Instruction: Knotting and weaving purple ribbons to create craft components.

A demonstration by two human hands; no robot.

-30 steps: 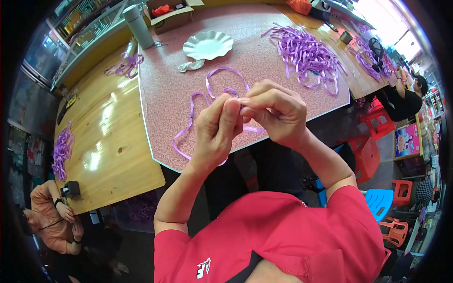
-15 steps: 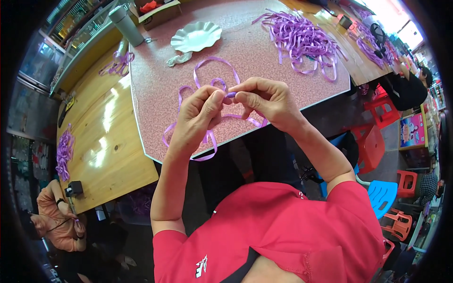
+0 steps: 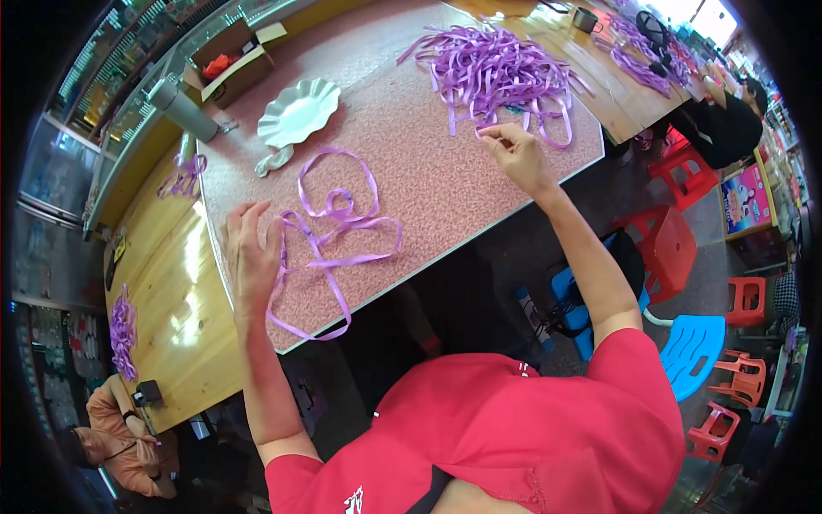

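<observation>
Two lengths of purple ribbon (image 3: 360,257) lie loosely looped on the pink speckled table, with a small coil among them. My left hand (image 3: 254,253) hovers at their left edge, its fingers apart and nothing held. A large heap of purple ribbons (image 3: 501,73) covers the far right of the tabletop. At the near edge of that heap is my right hand (image 3: 518,158), thumb and forefinger pinched on a ribbon strand; the fingertips partly hide it.
A white scalloped dish (image 3: 300,113) stands at the far left, near a grey-green bottle (image 3: 182,111) and an open cardboard box (image 3: 231,64). Smaller purple bundles (image 3: 123,332) lie on the wooden table, where a co-worker (image 3: 128,437) sits. Red stools (image 3: 664,253) are at right.
My hands have parted from their shared pinch on the purple ribbon, which now lies on the table. The left moved left and opened; the right reached away to the heap.
</observation>
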